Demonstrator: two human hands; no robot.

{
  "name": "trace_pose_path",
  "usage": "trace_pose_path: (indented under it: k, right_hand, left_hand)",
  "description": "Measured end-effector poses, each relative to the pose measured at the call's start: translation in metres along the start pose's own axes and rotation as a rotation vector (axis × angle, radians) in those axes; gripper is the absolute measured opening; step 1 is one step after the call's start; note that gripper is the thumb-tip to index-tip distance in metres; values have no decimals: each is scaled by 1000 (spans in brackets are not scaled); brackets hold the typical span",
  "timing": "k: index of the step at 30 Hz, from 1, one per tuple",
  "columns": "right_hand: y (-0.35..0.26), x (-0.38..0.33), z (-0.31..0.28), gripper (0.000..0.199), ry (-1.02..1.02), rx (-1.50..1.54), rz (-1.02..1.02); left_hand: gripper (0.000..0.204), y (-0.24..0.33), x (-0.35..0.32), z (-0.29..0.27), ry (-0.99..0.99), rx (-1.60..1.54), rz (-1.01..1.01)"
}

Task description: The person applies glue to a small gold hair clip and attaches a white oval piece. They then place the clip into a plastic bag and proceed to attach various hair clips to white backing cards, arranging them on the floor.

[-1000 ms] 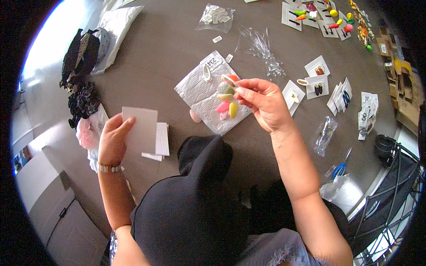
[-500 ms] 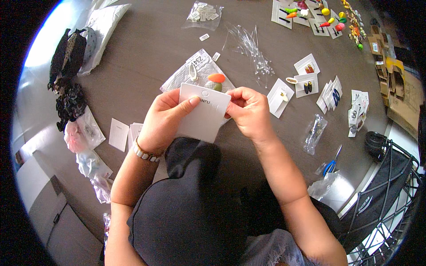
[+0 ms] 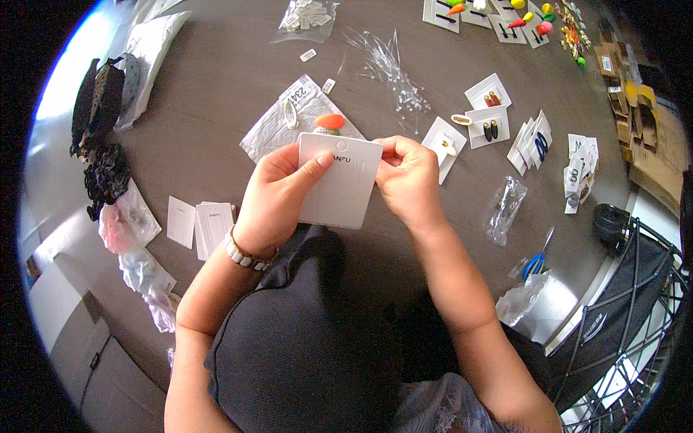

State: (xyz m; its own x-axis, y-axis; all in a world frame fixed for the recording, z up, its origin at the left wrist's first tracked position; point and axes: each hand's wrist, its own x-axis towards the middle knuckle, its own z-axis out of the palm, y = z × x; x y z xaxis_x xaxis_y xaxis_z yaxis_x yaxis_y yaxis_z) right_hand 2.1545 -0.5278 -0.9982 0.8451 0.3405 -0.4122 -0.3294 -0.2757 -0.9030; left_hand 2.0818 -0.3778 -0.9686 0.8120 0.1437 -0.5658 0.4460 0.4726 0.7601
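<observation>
A white display card (image 3: 336, 187) with a round hang hole is held up in front of me. My left hand (image 3: 273, 195) is closed on its left side, thumb across the front and fingers behind. At the card's upper right edge, my right hand (image 3: 411, 173) pinches with thumb and forefinger; its fingertips are partly hidden. Beyond the card's top edge lies an orange oval piece (image 3: 330, 121), with something green and checked partly covered below it. A pale oval hair clip (image 3: 291, 114) rests on a flat white plastic packet (image 3: 261, 136).
Blank cards (image 3: 213, 227) lie left of my left wrist. Carded hair clips (image 3: 491, 126) and blue-handled scissors (image 3: 534, 265) are on the right. Clear plastic fasteners (image 3: 393, 72) and a bag of small tags (image 3: 307, 18) lie farther back. Dark scrunchies (image 3: 107, 173) line the left edge.
The card has turned more upright and covers more of the green and checked pieces. Both hands stay on it. The whole view has shifted slightly.
</observation>
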Motion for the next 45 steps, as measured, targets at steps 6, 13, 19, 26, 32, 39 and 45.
trace_pose_path:
  k: [6, 13, 19, 26, 32, 39, 45]
  right_hand:
    - [8, 2, -3, 10, 81, -39, -82]
    - [-2, 11, -28, 14, 134, 187, 1]
    - [-30, -9, -35, 9, -129, 251, -95]
    - [-34, -19, -17, 13, 6, 12, -209]
    - [-41, -25, -18, 9, 63, -285, -422]
    - [-45, -27, -16, 9, 50, -271, -400]
    - [-43, -23, -17, 15, -7, -109, -242]
  left_hand:
    - [24, -2, -1, 12, -21, 53, 4]
    - [22, 7, 7, 18, 119, -102, 85]
    - [19, 5, 11, 20, 180, 11, 197]
    - [16, 4, 9, 24, 197, 86, 317]
    - [15, 4, 7, 28, 204, 100, 393]
    - [14, 6, 5, 27, 208, 136, 443]
    - [14, 9, 4, 24, 136, 22, 357]
